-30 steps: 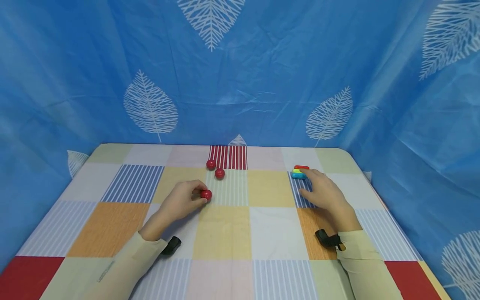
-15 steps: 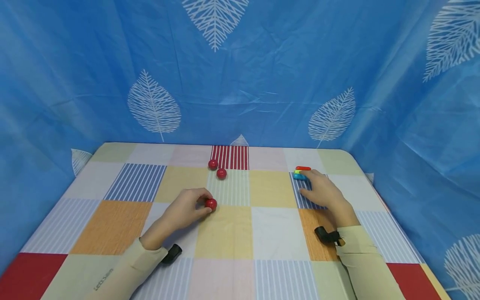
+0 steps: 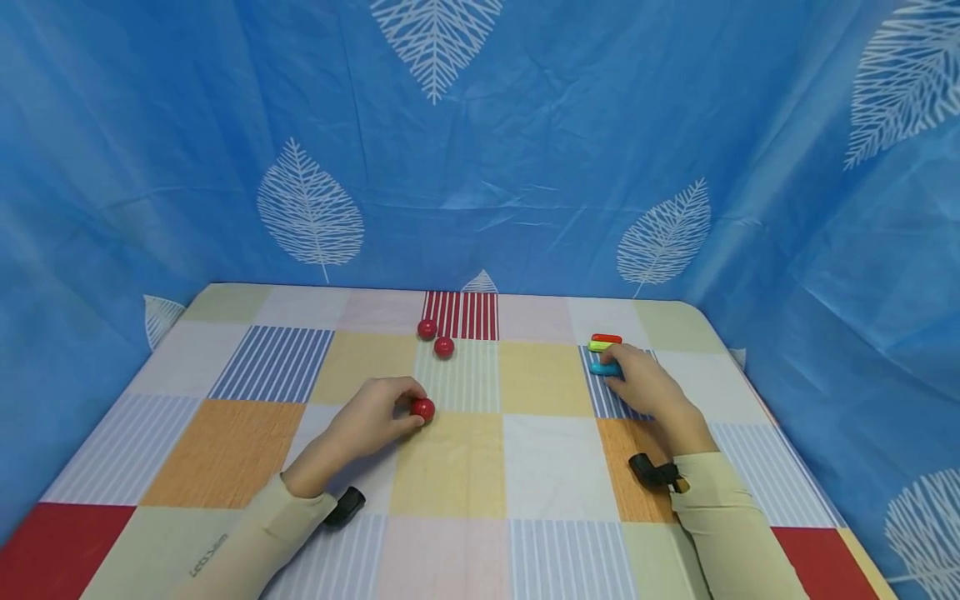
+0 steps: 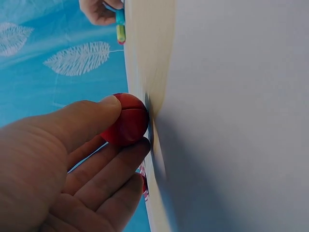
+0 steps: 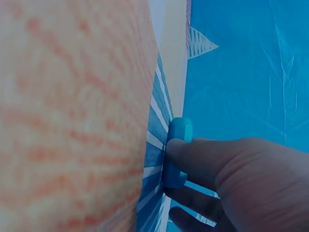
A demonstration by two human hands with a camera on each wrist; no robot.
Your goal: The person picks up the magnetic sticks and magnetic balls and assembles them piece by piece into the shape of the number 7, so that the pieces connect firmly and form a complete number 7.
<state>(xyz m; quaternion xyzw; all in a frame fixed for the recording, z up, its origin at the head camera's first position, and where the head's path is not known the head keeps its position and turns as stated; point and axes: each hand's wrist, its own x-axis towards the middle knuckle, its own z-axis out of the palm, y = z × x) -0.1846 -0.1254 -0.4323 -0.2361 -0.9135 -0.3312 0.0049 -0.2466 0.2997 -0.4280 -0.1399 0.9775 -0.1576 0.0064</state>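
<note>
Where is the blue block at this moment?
In the head view the blue block lies right of centre on a blue-striped square, pinched by the right hand, just in front of the yellow block and red block.

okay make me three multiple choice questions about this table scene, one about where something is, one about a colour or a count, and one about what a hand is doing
1. Where does the blue block lie?
A. on a blue-striped square, under the right hand's fingers
B. on the red-striped square
C. on the orange square

2. How many red balls are on the table?
A. two
B. three
C. five

3. What is the left hand doing?
A. lying flat and open
B. pinching a red ball
C. holding the yellow block

Answers:
1 A: the right hand grips it on the blue stripes, near the yellow block and red block.
2 B: one in the fingers, two far balls.
3 B: thumb and fingers close round it.
</note>
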